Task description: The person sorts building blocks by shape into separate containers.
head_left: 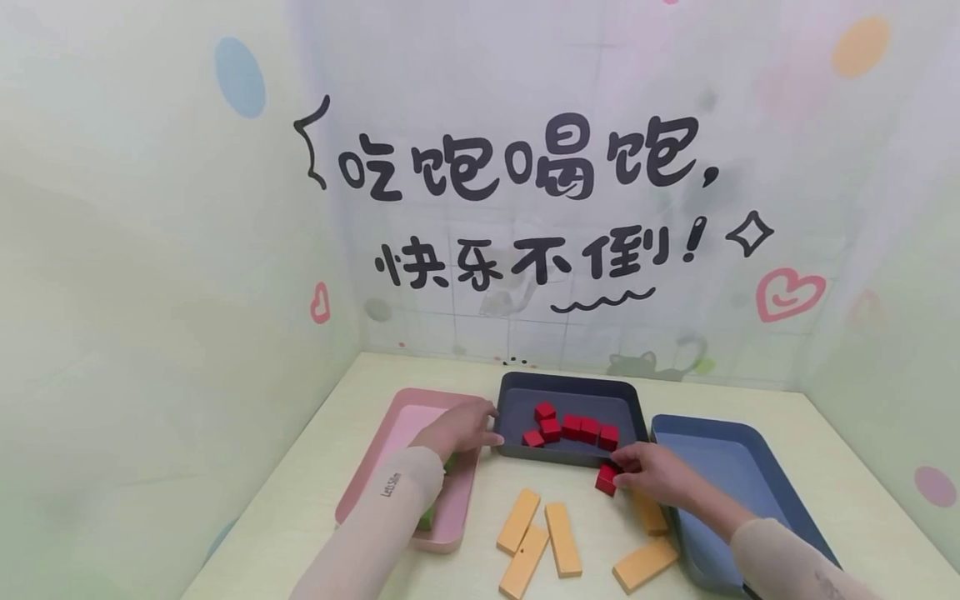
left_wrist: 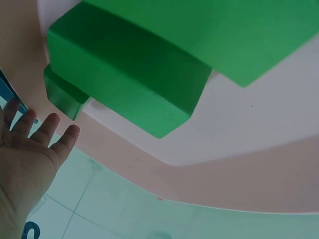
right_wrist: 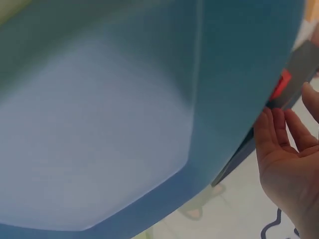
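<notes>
My left hand lies over the far right corner of the pink tray. Its fingers are straight and reach the left rim of the dark tray. In the left wrist view the left hand shows spread fingers holding nothing, with green blocks in the pink tray close above. Several red cubes sit in the dark tray. My right hand rests on the table just in front of that tray, its fingertips against one red cube. The right wrist view shows the right hand's fingers straight.
A blue tray stands at the right, partly under my right forearm. Several orange planks lie on the table near the front edge. A green block shows in the pink tray beside my left sleeve. Walls close in on three sides.
</notes>
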`<action>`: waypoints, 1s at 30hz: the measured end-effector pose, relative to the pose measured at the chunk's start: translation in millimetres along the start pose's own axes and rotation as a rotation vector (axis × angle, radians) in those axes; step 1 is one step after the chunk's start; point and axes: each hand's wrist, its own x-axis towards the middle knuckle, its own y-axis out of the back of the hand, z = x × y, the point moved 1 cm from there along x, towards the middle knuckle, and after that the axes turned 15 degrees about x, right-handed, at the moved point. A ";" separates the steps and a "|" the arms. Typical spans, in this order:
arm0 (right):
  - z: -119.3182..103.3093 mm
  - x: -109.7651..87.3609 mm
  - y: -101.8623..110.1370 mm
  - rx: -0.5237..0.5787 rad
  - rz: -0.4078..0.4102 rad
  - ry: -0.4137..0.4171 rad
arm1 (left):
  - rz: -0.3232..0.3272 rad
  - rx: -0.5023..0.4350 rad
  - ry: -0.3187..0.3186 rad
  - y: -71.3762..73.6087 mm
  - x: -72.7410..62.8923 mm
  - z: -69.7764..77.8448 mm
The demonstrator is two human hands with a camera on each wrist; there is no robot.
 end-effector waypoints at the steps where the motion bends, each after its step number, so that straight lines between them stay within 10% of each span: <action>1: 0.6 -0.3 -1.7 -0.013 0.004 0.008 | 0.000 0.000 0.000 0.1 0.0 0.2; 30: -6.9 0.6 -30.0 -0.182 0.032 0.094 | 0.001 -0.015 0.020 -2.4 1.0 0.3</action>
